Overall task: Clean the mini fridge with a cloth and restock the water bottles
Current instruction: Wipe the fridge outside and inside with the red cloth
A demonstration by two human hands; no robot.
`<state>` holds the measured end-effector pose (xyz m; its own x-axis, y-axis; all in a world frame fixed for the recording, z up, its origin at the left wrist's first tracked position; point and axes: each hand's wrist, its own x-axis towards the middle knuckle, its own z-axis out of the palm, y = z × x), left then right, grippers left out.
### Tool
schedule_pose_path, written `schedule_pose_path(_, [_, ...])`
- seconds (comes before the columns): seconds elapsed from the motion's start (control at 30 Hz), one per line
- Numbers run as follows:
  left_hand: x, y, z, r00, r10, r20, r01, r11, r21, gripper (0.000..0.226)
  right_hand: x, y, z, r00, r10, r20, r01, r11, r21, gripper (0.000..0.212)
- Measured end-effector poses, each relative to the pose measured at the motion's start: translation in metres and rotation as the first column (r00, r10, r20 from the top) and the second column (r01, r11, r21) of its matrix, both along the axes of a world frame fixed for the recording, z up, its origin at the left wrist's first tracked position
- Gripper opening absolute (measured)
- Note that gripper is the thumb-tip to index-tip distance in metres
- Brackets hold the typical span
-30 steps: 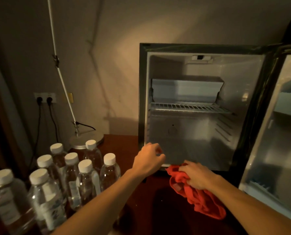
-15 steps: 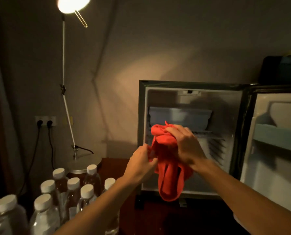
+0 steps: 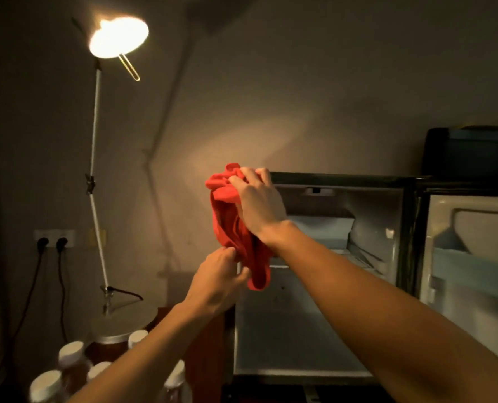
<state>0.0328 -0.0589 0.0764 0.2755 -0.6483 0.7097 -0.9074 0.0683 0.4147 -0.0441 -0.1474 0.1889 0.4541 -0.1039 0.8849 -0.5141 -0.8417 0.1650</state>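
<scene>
Red bunched cloth (image 3: 230, 225) hangs at the open white mini fridge (image 3: 323, 286)'s top left corner, our right hand (image 3: 259, 205) clutching its top, our left hand (image 3: 218, 280) pinching its tail. Its loose tail could, we judge, knock the white-capped water bottles (image 3: 70, 362) below.

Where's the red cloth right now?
Head view, centre: the red cloth hangs at the open mini fridge's upper left corner, gripped by the right hand above, left hand below.

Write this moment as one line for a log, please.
right hand: grips red cloth | left hand: pinches its lower part | fridge: open | bottles: outside
</scene>
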Motion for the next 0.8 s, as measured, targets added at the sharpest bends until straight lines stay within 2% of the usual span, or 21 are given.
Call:
schedule_pose_path(0.13, [-0.005, -0.003, 0.008, 1.0, -0.024, 0.008, 0.024, 1.0, -0.005, 0.025, -0.035, -0.025, 0.003, 0.996, -0.08, -0.037, 0.082, 0.996, 0.037, 0.051])
schedule_pose_path(0.27, [-0.018, -0.015, 0.001, 0.999, -0.041, 0.013, 0.04, 0.998, 0.04, 0.013, -0.086, -0.053, 0.009, 0.978, -0.197, 0.066, 0.183, 0.967, 0.179, 0.056])
schedule_pose_path(0.37, [-0.03, -0.025, -0.007, 0.997, -0.078, 0.023, 0.076, 0.994, 0.084, 0.012, -0.125, -0.075, 0.009, 0.941, -0.292, 0.171, 0.237, 0.93, 0.281, 0.049])
schedule_pose_path(0.53, [-0.046, -0.036, -0.012, 0.988, -0.157, 0.003, 0.156, 0.98, 0.12, 0.016, -0.171, -0.092, 0.0, 0.898, -0.38, 0.222, 0.31, 0.904, 0.294, 0.038])
schedule_pose_path(0.7, [-0.052, -0.039, -0.015, 0.988, -0.152, -0.003, 0.151, 0.977, 0.152, 0.019, -0.157, -0.094, -0.001, 0.848, -0.401, 0.346, 0.3, 0.902, 0.311, 0.038])
schedule_pose_path(0.8, [-0.048, -0.037, -0.017, 0.99, -0.132, -0.041, 0.137, 0.978, 0.16, 0.024, -0.119, -0.084, 0.002, 0.898, -0.31, 0.312, 0.214, 0.927, 0.307, 0.041])
